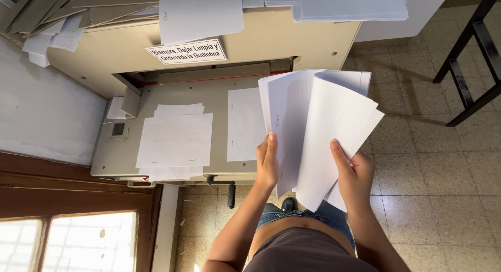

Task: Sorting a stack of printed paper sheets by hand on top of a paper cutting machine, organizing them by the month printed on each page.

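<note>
White paper fills both hands: the left hand [267, 165] grips a sheaf of sheets [313, 131] by its lower edge, thumb laid flat across the front, while the right hand [354, 173] clasps the lower right part of the same sheaf, its thumb pressing on the top sheet. The upper pages bow and fan apart between the two hands, held up in the air in front of the person's body, above the tiled floor [443, 173] and just off the right front corner of a beige paper cutter [115, 152].

On the cutter's flat bed lies a small stack of white sheets [175, 140] to the left, and a single sheet [244, 125] lies beside it, partly behind the held sheaf. A printed label [187, 51] is fixed to the machine's housing, and more loose paper [201, 14] rests on top of it. A dark metal frame [469, 58] stands on the floor to the far right.
</note>
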